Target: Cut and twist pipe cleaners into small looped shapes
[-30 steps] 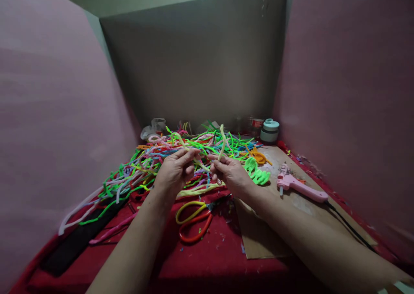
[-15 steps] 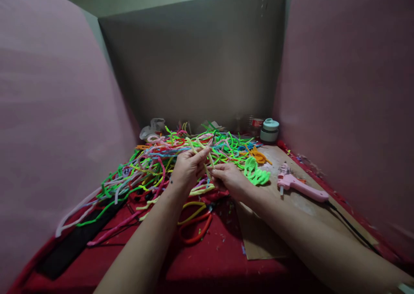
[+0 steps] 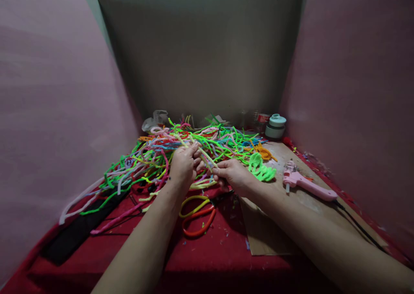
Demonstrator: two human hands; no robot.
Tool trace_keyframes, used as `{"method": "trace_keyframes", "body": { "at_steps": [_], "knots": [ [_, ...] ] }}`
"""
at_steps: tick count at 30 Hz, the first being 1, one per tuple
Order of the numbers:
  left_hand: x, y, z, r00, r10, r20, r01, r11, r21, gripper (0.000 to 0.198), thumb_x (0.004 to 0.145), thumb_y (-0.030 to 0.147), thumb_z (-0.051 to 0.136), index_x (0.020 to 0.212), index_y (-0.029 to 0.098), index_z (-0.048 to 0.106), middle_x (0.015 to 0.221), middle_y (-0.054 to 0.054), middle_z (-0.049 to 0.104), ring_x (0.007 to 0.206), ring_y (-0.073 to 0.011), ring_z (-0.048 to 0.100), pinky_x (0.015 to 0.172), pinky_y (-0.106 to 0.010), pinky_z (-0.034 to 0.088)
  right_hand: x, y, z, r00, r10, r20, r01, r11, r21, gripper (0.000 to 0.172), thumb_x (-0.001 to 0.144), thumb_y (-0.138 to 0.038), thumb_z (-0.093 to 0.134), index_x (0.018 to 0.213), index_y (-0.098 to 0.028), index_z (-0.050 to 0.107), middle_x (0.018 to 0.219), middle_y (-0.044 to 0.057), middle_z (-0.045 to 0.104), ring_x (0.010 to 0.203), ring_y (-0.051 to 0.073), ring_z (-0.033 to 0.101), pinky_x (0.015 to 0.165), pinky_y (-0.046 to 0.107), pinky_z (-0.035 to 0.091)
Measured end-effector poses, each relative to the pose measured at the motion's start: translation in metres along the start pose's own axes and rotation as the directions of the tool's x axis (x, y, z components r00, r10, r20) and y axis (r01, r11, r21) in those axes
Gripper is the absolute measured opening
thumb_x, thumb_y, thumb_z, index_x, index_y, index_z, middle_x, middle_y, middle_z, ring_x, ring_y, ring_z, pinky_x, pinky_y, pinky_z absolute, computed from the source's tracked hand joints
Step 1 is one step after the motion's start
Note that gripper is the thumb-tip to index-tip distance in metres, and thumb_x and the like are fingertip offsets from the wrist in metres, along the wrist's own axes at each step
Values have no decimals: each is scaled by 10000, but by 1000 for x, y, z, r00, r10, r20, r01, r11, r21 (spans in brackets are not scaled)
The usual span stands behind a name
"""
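You've got a pale yellow fuzzy stem (image 3: 207, 156) stretched at a slant between your hands, mid-frame, over the near part of the tangled pile (image 3: 148, 167). Left hand (image 3: 184, 164) has thumb and fingertips closed on the pale yellow strands, with one loose end poking up and left. Right hand (image 3: 234, 175) looks pinched on the lower end, thumb against index; can't tell what the tucked fingers are doing. My guess is the two-ended grip keeps something that bendy under control.

The scissors (image 3: 199, 215) lie handles toward you at lower center, which seems handy for grabbing. Over at right, the pink glue gun (image 3: 305, 185) is on the board (image 3: 271, 238), I'd bet to keep drips off the red cloth (image 3: 210, 264). The bright green fuzzy piece (image 3: 260, 169) sits just left of it.
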State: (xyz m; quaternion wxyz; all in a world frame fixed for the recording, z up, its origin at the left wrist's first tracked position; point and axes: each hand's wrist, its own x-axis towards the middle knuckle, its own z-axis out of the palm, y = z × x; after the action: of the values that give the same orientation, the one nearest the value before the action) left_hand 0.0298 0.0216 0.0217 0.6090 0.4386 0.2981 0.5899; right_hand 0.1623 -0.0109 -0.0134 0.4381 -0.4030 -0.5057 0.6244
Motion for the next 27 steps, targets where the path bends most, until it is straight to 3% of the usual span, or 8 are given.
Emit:
{"method": "trace_keyframes", "body": {
  "at_steps": [3,5,9,14,18,21,25,27],
  "knots": [
    [-3,4,0,1000,-15,-3,15,1000,8,186,694,225,636,697,167,460,446,106,333,298,-18,233,290,-147,213,-1,-1,-3,992,49,120,-72,978,195,194,781,-220,584,631,-97,585,496,2,548,355,71,455,335,182,352],
    [-5,6,-1,1000,-25,-3,25,1000,11,174,706,222,625,702,167,460,451,103,337,304,-19,235,294,-145,218,-1,-3,-4,979,69,190,-138,913,383,232,860,-237,491,719,-88,599,592,34,584,452,85,521,426,198,433],
    [-5,8,-3,999,-47,15,46,999,17,164,710,209,615,693,166,457,453,100,328,311,-23,241,300,-146,217,-1,-4,-3,965,126,231,-235,806,543,275,911,-166,376,734,-85,570,594,35,553,472,75,504,435,174,409],
    [-5,6,0,1000,8,-28,-7,1000,27,141,741,215,583,701,169,455,480,86,396,311,-17,255,305,-142,217,-1,-1,-1,965,127,228,-235,801,550,190,875,-99,431,779,-56,589,578,11,508,445,50,453,377,139,331],
    [-7,-1,2,980,153,-127,-140,984,109,189,734,267,610,699,177,448,498,85,437,296,-14,283,293,-148,223,0,2,2,969,185,162,-242,834,496,183,857,-113,479,759,-37,615,526,-16,468,389,31,394,326,132,270],
    [-7,-4,4,962,237,-135,-214,962,169,223,730,305,627,696,189,439,501,94,428,296,-19,308,296,-155,243,1,5,4,970,213,118,-243,871,427,164,825,-143,536,718,-52,621,495,-23,474,360,31,379,302,138,253],
    [-8,0,4,971,229,-69,-221,969,107,241,707,300,664,687,186,452,491,97,399,331,-18,327,329,-147,265,1,4,4,986,164,38,-166,918,360,171,797,-180,570,668,-78,614,450,-35,470,323,28,364,279,136,225],
    [-9,2,4,989,149,-11,-148,988,39,248,663,291,709,726,179,497,514,92,420,370,-20,363,361,-142,298,1,3,2,992,124,-30,-104,925,365,175,793,-204,578,663,-91,607,442,-43,468,312,25,358,275,134,220]
  ]
}}
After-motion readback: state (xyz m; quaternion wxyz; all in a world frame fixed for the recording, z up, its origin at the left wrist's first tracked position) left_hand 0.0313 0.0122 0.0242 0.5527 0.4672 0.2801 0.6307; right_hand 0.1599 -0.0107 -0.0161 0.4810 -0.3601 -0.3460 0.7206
